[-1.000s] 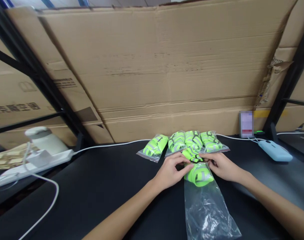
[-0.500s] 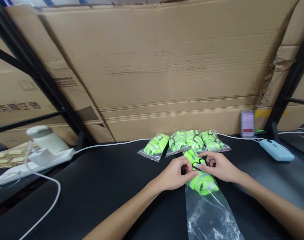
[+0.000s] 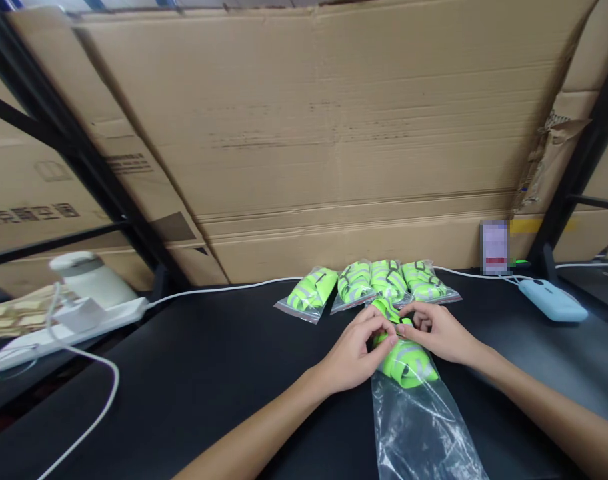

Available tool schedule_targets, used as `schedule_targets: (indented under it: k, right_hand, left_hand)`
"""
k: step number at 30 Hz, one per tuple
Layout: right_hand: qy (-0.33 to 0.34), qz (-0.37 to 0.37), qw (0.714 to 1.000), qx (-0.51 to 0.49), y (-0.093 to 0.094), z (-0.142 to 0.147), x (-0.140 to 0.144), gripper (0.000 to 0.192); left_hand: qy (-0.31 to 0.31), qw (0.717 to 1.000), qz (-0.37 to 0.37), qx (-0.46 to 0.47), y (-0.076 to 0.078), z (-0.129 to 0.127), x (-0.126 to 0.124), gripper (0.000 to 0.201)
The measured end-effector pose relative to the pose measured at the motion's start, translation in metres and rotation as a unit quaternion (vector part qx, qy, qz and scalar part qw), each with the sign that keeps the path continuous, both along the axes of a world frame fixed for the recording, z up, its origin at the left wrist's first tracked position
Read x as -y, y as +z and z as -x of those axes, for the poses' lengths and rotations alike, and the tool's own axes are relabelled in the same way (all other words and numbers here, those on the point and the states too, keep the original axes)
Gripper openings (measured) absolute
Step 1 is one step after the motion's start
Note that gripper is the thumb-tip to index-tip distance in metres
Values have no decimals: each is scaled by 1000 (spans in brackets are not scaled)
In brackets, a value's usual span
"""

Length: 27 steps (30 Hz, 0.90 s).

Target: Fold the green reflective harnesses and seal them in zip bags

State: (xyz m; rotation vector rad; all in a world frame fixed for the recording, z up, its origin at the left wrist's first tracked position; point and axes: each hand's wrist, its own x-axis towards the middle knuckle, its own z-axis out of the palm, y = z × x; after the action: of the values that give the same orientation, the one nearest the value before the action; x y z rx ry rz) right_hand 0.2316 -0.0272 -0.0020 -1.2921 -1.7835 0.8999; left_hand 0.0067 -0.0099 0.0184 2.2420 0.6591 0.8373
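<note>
1. A left hand (image 3: 359, 350) pinches at a green bundle (image 3: 409, 370), thumb and fingertips drawn together on its upper side; whether they grip cloth or plastic cannot be told.
2. A right hand (image 3: 437, 331) meets it from the other side, fingers curled, thumb and forefinger against the bundle; how firmly it grasps cannot be told.
3. The bundle, rolled cloth with silvery stripes, lies right of centre on a black table (image 3: 234, 373), at the far end of a long clear bag (image 3: 424, 433) that stretches toward the near edge. How much of it sits inside is hard to tell.
4. Just beyond the hands, three bagged bundles (image 3: 388, 281) stand side by side, with a single packet (image 3: 311, 290) to their left.
5. At far right, a phone (image 3: 495, 248) with a blurred screen stands near a pale blue case (image 3: 554, 300).
6. At left, a bottle (image 3: 101, 283) leans beside a white power strip (image 3: 114, 322); cardboard (image 3: 309, 133) rises behind the table.
</note>
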Motion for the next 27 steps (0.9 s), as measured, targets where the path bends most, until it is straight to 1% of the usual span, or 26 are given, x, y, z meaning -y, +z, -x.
schedule_targets:
  k: [4,9,13,16,19,21,25,27]
  right_hand:
    - [12,-5,1000,-1,0,-1,-2,45]
    - [-1,-43,999,15,3,-2,-2,40]
    - [11,-49,999,16,9,-3,1,39]
    - [28,-53,998,19,10,-4,2,49]
    - [40,-33,999,-9,9,-5,1,58]
    - [38,-20,999,-31,7,-5,0,57]
    - [48,27,997,-61,5,-3,-1,57]
    - [52,45,995,-69,5,-3,-2,56]
  left_hand:
    - [4,1000,2,19,-1,-1,1,15]
    - [45,998,28,45,-4,-3,-1,20]
    - [69,994,55,59,-7,-6,-3,22]
    - [87,989,98,73,-10,-9,-2,23]
    - [91,985,123,81,-11,-11,-2,23]
    - [105,987,103,64,-10,-10,-2,22]
    - [160,987,24,3,-10,-6,-4,23]
    - [174,985,15,-7,-11,-5,-4,24]
